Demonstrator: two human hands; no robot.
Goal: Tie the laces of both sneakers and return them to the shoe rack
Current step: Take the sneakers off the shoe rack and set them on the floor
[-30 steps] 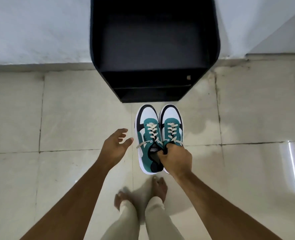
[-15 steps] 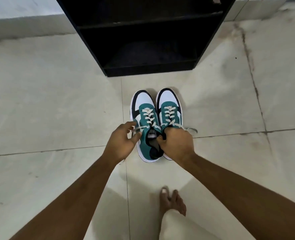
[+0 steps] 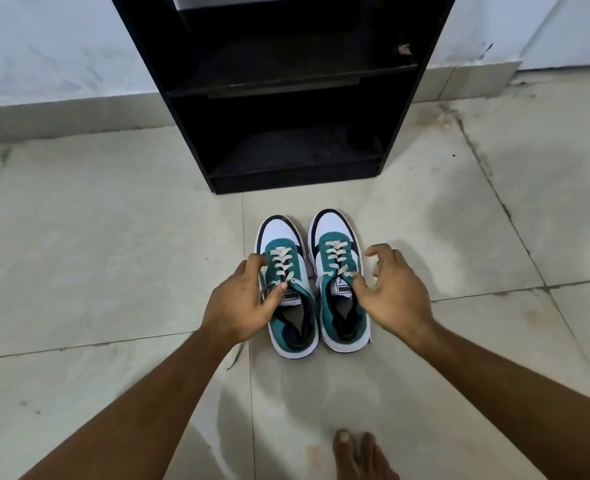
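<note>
Two teal, white and black sneakers stand side by side on the tiled floor, toes toward the black shoe rack (image 3: 286,174). The left sneaker (image 3: 283,237) has my left hand (image 3: 239,306) closed on it, thumb at the tongue and fingers around its outer side. Above the outer side of the right sneaker (image 3: 333,225) is my right hand (image 3: 395,296), fingers spread, thumb touching the tongue edge. Both sets of cream laces are untied. A loose lace end (image 3: 235,356) lies on the floor under my left wrist.
The rack's lower shelves are dark and hold no shoes. It stands against a pale wall with a grey skirting (image 3: 61,116). My bare foot (image 3: 359,455) is on the tiles at the bottom right, behind the sneakers.
The sneakers went from hanging in my right hand to standing on the floor. My right hand has let go and spread open. My left hand has taken hold of the left sneaker.
</note>
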